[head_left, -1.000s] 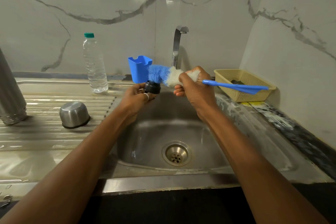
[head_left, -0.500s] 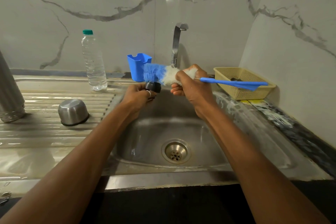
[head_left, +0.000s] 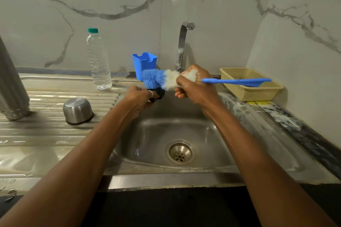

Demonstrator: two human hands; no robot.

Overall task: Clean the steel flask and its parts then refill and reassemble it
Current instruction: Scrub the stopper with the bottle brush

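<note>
My left hand [head_left: 140,96] grips a small black flask stopper [head_left: 159,94] above the back of the sink. My right hand [head_left: 195,88] holds a bottle brush [head_left: 160,79] by its white bristles, its blue bristle tip lying on the stopper and its blue handle [head_left: 236,81] pointing right. The steel flask body [head_left: 11,86] stands upside down at the far left of the drainboard. The steel flask cup [head_left: 77,110] sits upside down on the drainboard beside it.
A steel sink [head_left: 203,131] with a drain lies below my hands, the tap [head_left: 182,46] behind. A clear water bottle [head_left: 98,61] and a blue plastic holder [head_left: 144,62] stand at the back. A yellow basket [head_left: 258,90] sits at the right.
My left hand has turned the stopper down, so less of it shows under the blue bristles. The brush has stayed in place over it.
</note>
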